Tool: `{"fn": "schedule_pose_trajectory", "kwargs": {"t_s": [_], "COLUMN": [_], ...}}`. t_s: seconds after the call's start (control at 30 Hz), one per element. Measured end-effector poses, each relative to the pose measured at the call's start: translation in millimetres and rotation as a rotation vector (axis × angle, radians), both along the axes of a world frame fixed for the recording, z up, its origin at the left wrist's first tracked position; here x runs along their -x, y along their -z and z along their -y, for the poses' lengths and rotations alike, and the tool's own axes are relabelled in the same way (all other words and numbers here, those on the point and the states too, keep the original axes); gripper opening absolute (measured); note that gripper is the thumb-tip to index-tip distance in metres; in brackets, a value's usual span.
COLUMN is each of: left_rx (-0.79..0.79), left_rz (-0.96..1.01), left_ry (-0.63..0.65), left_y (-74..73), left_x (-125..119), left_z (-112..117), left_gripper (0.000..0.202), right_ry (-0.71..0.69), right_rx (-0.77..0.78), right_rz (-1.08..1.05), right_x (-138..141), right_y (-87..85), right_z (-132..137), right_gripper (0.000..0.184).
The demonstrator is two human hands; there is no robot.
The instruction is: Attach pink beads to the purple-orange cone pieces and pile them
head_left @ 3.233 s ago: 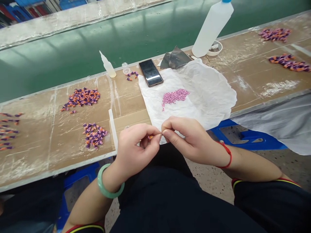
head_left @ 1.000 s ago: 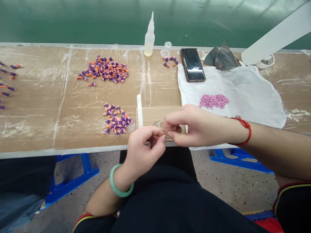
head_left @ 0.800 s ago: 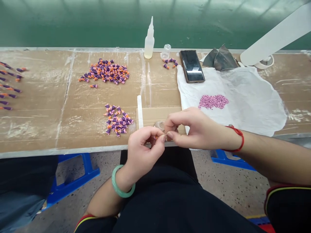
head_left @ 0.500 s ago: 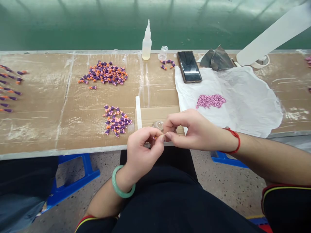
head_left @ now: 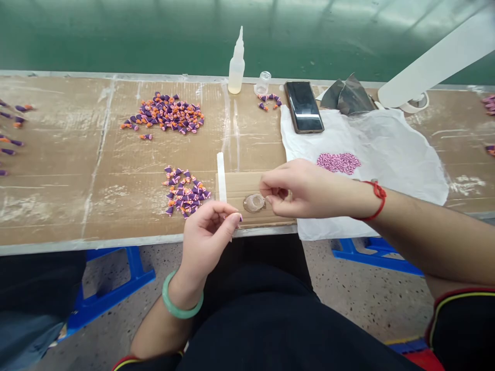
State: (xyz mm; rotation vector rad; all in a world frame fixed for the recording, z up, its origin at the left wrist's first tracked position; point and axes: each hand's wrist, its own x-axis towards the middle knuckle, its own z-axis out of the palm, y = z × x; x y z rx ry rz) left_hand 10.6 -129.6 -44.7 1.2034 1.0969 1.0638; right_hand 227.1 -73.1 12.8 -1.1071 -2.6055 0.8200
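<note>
Between the thumb and forefinger of my left hand [head_left: 211, 232] is a small purple-and-pink figure [head_left: 240, 218], mostly hidden by the fingertips. My right hand [head_left: 290, 189] is pinched just beside a small clear dish [head_left: 254, 202] on a cardboard piece [head_left: 247, 180]. What its fingertips hold, if anything, is too small to make out. Left of the hands lies a loose group of purple, pink and orange figures [head_left: 186, 191]. Tiny pink pieces [head_left: 338, 163] are heaped on a white cloth [head_left: 402, 154] beyond my right wrist.
A larger pile of figures [head_left: 170, 113] lies farther back. Along the rear edge stand a dropper bottle [head_left: 236, 69], a clear cap [head_left: 263, 82] and a phone [head_left: 304, 107]. A white strip [head_left: 221, 178] lies by the cardboard. A tape roll [head_left: 416, 103] sits at the back right.
My hands were together at their fingertips and are now apart. The left went left and down with the figure; the right moved up beside the dish, which now shows fully.
</note>
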Motion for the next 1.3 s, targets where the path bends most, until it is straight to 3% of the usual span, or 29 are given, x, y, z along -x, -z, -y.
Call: {"fn": "schedule_pose_trajectory", "kwargs": {"t_s": [0.3, 0.63, 0.8, 0.97, 1.07, 1.3], "left_rx": [0.018, -0.001, 0.047, 0.093, 0.099, 0.026], "left_rz": [-0.008, 0.038, 0.175, 0.389, 0.483, 0.512], "left_ry": [0.055, 0.052, 0.014, 0.000, 0.028, 0.061], "left_y": [6.7, 11.8, 6.5, -2.6, -6.6, -12.8], "left_x": [1, 1, -3, -9, -11, -14], "left_z": [0, 0, 2, 7, 12, 21], "left_gripper": [0.010, 0.009, 0.005, 0.008, 0.009, 0.014], "right_ry": [-0.106, -0.165, -0.083, 0.093, 0.123, 0.098], "right_rx": [-0.087, -0.109, -0.067, 0.383, 0.550, 0.523], "right_rz": [0.494, 0.666, 0.467, -0.077, -0.253, -0.341], "right_x": [21, 27, 16, 6, 6, 6], "right_y": [-1.4, -7.8, -12.0, -12.7, -14.0, -21.6], "right_z": [-17, -15, -14, 2, 16, 32], "right_gripper": [0.031, 0.025, 0.023, 0.014, 0.016, 0.011]}}
